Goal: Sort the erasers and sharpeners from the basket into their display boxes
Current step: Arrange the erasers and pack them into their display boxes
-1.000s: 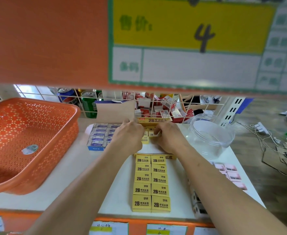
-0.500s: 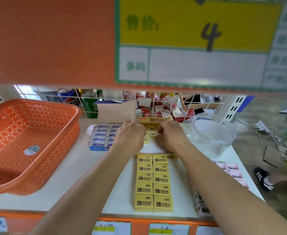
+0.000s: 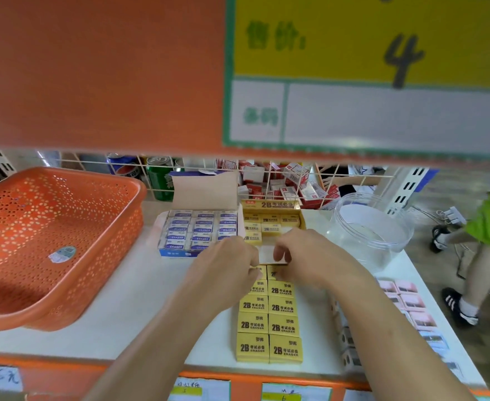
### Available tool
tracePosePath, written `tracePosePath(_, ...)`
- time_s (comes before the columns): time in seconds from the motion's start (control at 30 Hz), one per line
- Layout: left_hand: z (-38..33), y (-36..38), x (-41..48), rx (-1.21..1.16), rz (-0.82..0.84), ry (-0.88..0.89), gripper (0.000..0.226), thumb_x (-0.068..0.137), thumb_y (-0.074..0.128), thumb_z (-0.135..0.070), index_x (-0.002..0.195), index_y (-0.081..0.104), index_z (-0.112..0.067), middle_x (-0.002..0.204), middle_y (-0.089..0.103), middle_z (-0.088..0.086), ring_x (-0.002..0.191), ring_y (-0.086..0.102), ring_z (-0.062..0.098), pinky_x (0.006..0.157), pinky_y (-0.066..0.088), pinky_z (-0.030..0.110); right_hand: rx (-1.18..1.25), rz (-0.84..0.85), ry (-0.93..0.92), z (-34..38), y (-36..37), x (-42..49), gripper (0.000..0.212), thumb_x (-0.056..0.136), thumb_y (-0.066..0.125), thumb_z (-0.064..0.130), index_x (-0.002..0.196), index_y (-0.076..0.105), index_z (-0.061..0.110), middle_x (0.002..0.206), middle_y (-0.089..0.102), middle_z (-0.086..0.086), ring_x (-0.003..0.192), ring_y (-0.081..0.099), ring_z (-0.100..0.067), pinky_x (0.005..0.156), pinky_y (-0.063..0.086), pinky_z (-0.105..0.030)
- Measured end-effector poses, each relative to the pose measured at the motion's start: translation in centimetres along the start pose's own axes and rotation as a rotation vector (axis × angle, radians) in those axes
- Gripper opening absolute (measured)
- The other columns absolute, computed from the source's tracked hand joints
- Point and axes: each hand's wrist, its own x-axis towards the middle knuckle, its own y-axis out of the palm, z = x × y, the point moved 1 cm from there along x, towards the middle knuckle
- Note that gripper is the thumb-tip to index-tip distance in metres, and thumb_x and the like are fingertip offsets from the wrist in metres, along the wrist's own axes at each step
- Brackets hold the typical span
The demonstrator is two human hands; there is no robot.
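The left hand (image 3: 232, 261) and right hand (image 3: 307, 256) meet almost knuckle to knuckle at the near lip of the yellow display box (image 3: 269, 204). Both sets of fingers curl inward. I cannot tell whether they pinch the cardboard lip, an eraser or nothing, because the backs of the hands cover the fingertips. The yellow 2B erasers (image 3: 269, 325) lie in a double column on the white shelf (image 3: 139, 299), running from under the hands to the shelf's near edge, each with its long side left to right. The box sits just beyond the hands, with its far rows filled and pale floor showing in its near part. The stock is therefore on the near side of the hands and its place on the far side. I judge the next move to be a short reach back to the column's far pair, then a lift over the lip. Each hand hangs over its own column, neither one nearer. The blue-and-white eraser box (image 3: 200, 230) stands just left of the yellow one, the orange basket (image 3: 93, 270) lies well to the left, and a clear jar (image 3: 374, 227) stands to the right.
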Motion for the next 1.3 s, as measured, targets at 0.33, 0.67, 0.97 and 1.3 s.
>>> tracePosePath(0.33, -1.2, 0.1, -0.9, -0.053, -0.014, -0.139, 0.022, 0.091, 0.062, -0.036, 0.106, 0.061, -0.021, 0.096, 0.063, 0.001, 0.091, 0.061, 0.021, 0.068, 0.049, 0.030, 0.064, -0.171, 0.022, 0.4, 1.2, -1.0, 0.018, 0.085, 0.063, 0.017, 0.102, 0.062, 0.022, 0.107, 0.059, 0.001, 0.095, 0.055, -0.018, 0.075, 0.045, -0.026)
tracePosePath(0.67, -0.7, 0.2, -0.8, -0.160, -0.054, -0.165, 0.027, 0.083, 0.072, -0.032, 0.107, 0.062, -0.021, 0.102, 0.054, -0.005, 0.088, 0.056, 0.013, 0.074, 0.051, 0.028, 0.157, -0.199, 0.033, 0.1, 0.9, -1.9, 0.022, 0.085, 0.065, 0.013, 0.106, 0.064, 0.021, 0.106, 0.058, 0.002, 0.096, 0.053, -0.014, 0.078, 0.046, -0.024)
tracePosePath(0.97, -1.2, -2.2, 1.5, -0.185, -0.125, -0.101, 0.010, 0.085, 0.071, -0.028, 0.091, 0.067, -0.020, 0.084, 0.060, -0.008, 0.075, 0.056, 0.005, 0.057, 0.040, 0.015, 0.346, -0.290, 0.097, -1.6, -1.2, -1.0, 0.006, 0.084, 0.069, 0.017, 0.090, 0.068, 0.019, 0.084, 0.061, 0.008, 0.078, 0.057, -0.011, 0.064, 0.043, -0.020)
tracePosePath(1.3, -1.3, -0.3, 4.3, 0.171, -0.140, -0.093, 0.006, 0.085, 0.069, -0.017, 0.089, 0.067, -0.013, 0.102, 0.053, 0.002, 0.090, 0.054, 0.019, 0.077, 0.053, 0.034, 0.128, -0.202, 0.158, -1.6, 0.3, 3.6, 0.014, 0.088, 0.059, 0.009, 0.092, 0.071, 0.015, 0.096, 0.066, -0.002, 0.084, 0.058, -0.017, 0.070, 0.045, -0.023)
